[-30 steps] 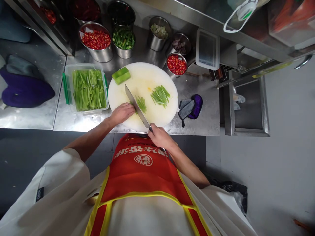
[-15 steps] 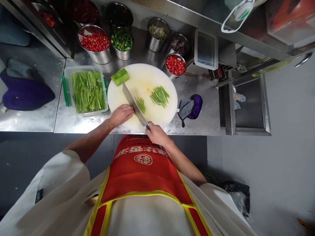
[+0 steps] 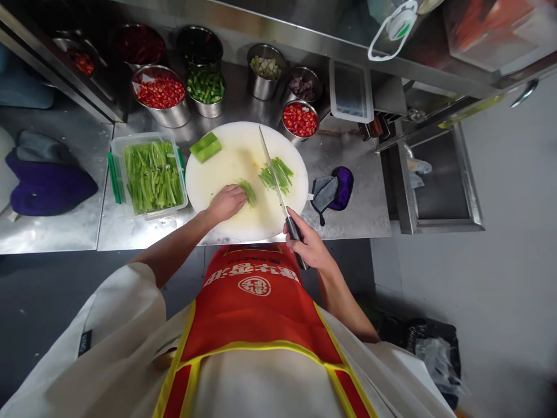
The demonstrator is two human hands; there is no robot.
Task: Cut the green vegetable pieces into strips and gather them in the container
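My right hand (image 3: 308,241) is wrapped round the black handle of a kitchen knife (image 3: 281,200). The blade points away from me and passes over a pile of green pepper strips (image 3: 285,174) on the right of the white round cutting board (image 3: 243,226). On the board's middle, my left hand (image 3: 227,203) has its fingers curled against a smaller bunch of green pepper strips (image 3: 248,193), partly hiding it. Stacked green pepper pieces (image 3: 206,147) lie at the board's far left edge, apart from both hands.
A clear tub (image 3: 152,174) of green strips stands left of the board. Behind are steel pots of chopped red chillies (image 3: 161,92), green chillies (image 3: 206,87) and other pieces. A grey and purple cloth item (image 3: 333,190) lies at right. A steel shelf (image 3: 304,35) overhangs the back.
The knife has swung right, from beside my left hand to over the right-hand pile. My left hand has moved right onto the small bunch of strips. The view has shifted slightly.
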